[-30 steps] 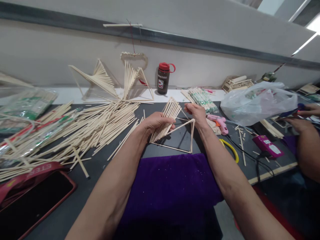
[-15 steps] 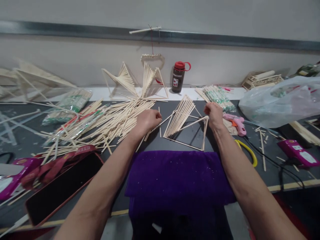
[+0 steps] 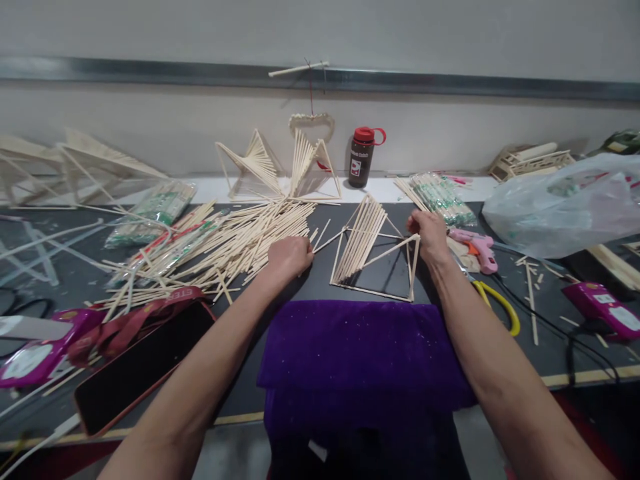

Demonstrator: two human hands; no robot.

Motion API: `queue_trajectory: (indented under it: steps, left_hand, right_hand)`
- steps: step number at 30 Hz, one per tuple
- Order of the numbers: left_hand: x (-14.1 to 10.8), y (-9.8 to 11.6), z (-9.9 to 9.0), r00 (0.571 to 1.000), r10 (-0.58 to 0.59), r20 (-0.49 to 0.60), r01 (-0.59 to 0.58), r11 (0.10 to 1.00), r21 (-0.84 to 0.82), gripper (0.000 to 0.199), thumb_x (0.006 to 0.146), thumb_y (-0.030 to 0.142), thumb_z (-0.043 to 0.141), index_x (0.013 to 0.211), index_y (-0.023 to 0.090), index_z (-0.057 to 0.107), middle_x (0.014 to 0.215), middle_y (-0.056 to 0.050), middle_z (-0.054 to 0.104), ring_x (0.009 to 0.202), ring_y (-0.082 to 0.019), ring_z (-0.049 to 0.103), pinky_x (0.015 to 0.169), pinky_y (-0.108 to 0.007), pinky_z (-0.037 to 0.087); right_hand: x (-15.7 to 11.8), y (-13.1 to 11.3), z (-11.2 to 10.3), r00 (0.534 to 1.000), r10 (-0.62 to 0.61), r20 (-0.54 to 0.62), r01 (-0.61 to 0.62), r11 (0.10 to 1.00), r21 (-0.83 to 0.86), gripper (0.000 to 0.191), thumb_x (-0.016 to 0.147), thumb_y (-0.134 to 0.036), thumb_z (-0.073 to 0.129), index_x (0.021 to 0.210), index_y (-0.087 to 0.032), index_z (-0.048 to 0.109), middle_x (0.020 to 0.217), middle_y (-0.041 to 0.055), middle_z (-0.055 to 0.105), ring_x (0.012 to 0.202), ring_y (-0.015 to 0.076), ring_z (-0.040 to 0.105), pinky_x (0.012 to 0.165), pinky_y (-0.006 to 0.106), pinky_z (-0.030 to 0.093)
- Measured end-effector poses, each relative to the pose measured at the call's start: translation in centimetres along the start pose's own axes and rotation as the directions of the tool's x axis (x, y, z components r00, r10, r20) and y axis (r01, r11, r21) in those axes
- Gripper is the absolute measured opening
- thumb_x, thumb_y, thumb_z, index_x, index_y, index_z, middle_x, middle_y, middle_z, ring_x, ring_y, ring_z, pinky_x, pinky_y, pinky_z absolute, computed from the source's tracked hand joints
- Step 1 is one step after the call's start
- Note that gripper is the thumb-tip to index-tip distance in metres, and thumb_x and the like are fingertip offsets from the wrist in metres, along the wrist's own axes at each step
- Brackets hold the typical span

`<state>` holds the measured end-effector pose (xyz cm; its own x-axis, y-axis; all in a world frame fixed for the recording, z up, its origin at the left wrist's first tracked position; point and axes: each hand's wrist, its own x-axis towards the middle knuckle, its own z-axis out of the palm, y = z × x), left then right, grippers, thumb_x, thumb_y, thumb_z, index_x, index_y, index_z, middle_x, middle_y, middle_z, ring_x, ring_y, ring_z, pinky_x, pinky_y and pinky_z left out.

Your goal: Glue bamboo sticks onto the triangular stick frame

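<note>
A small frame of wooden sticks (image 3: 370, 291), with a slanted fan of sticks across it, stands on the dark table in front of me. To its left, my left hand (image 3: 289, 259) is closed in a pinch on a wooden stick (image 3: 327, 244), which reaches up to the frame's upper left corner. My right hand (image 3: 428, 235) is at the frame's right corner, fingers curled; whatever they hold is hidden. Beyond my left hand spreads a heap of loose wooden sticks (image 3: 255, 233).
Right of my right hand lie a pink glue gun (image 3: 479, 249), yellow-handled scissors (image 3: 497, 303) and a plastic bag (image 3: 560, 207). A phone (image 3: 145, 363) is at the left. Behind stand a red-capped bottle (image 3: 361, 160), finished stick models (image 3: 255, 167) and packs of sticks (image 3: 443, 199).
My left hand has moved slightly down and away from the frame, uncovering more of the stick. My right hand stays near the same corner. The whole view has shifted a little.
</note>
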<state>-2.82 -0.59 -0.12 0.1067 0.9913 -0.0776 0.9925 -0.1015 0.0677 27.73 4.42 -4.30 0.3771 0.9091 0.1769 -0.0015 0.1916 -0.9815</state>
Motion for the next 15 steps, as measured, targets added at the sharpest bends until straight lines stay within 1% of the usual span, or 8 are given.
queue_trajectory:
  steps: [2,5,8,11,13,15]
  left_hand:
    - [-0.2,-0.4,-0.2,1.000,0.004,0.001,-0.004,1.000,0.000,0.022,0.080,0.032,0.053,0.083,0.022,0.072,0.085,-0.014,0.071,0.083,-0.030,0.065,0.065,-0.033,0.042]
    - [-0.4,-0.9,-0.6,1.000,0.015,-0.011,-0.015,1.000,0.005,0.021,0.080,0.032,0.054,0.083,0.023,0.072,0.085,-0.014,0.071,0.083,-0.029,0.065,0.065,-0.032,0.041]
    - [-0.5,-1.5,-1.1,0.999,0.012,-0.043,-0.011,1.000,0.019,0.023,0.081,0.031,0.053,0.085,0.023,0.073,0.085,-0.014,0.071,0.084,-0.030,0.064,0.066,-0.033,0.041]
    - [-0.5,-2.3,-1.6,0.998,-0.034,-0.056,0.037,0.998,0.050,0.023,0.080,0.028,0.052,0.084,0.023,0.074,0.085,-0.014,0.071,0.086,-0.029,0.065,0.068,-0.032,0.042]
    - [-0.5,-2.8,-1.8,0.995,-0.084,-0.053,0.087,0.995,0.056,0.023,0.078,0.026,0.052,0.082,0.021,0.074,0.085,-0.015,0.071,0.085,-0.030,0.065,0.069,-0.033,0.042]
    - [-0.5,-3.3,-1.8,0.992,-0.115,-0.052,0.116,0.993,0.027,0.022,0.076,0.025,0.054,0.079,0.019,0.074,0.083,-0.017,0.070,0.083,-0.031,0.065,0.069,-0.035,0.042]
  right_hand:
    - [-0.3,-0.1,0.1,0.999,0.009,0.040,-0.009,1.000,-0.001,0.021,0.067,-0.037,0.064,0.058,-0.018,0.060,0.057,-0.0007,0.057,0.054,0.0110,0.050,0.056,0.026,0.040]
    - [-0.9,-0.5,0.2,0.993,0.005,0.119,-0.002,1.000,-0.028,0.016,0.063,-0.033,0.066,0.063,-0.017,0.066,0.063,0.0007,0.062,0.061,0.0125,0.054,0.063,0.027,0.043]
    - [-1.5,-0.8,0.3,0.982,-0.002,0.191,0.029,0.989,-0.142,0.017,0.065,-0.029,0.063,0.074,-0.017,0.072,0.069,0.0011,0.066,0.068,0.0146,0.056,0.065,0.028,0.043]
    - [-1.7,-0.7,0.2,0.971,-0.003,0.237,0.059,0.971,-0.231,0.021,0.067,-0.029,0.061,0.078,-0.017,0.075,0.070,0.0010,0.066,0.067,0.0150,0.054,0.063,0.028,0.041]
    - [-1.6,-0.5,0.1,0.970,0.006,0.242,0.052,0.971,-0.232,0.022,0.067,-0.030,0.062,0.078,-0.017,0.075,0.069,0.0012,0.066,0.066,0.0148,0.053,0.062,0.028,0.040]
    - [-1.4,-0.1,-0.1,0.971,0.023,0.240,0.031,0.975,-0.218,0.022,0.067,-0.031,0.064,0.078,-0.016,0.075,0.069,0.0014,0.066,0.064,0.0143,0.053,0.061,0.027,0.040]
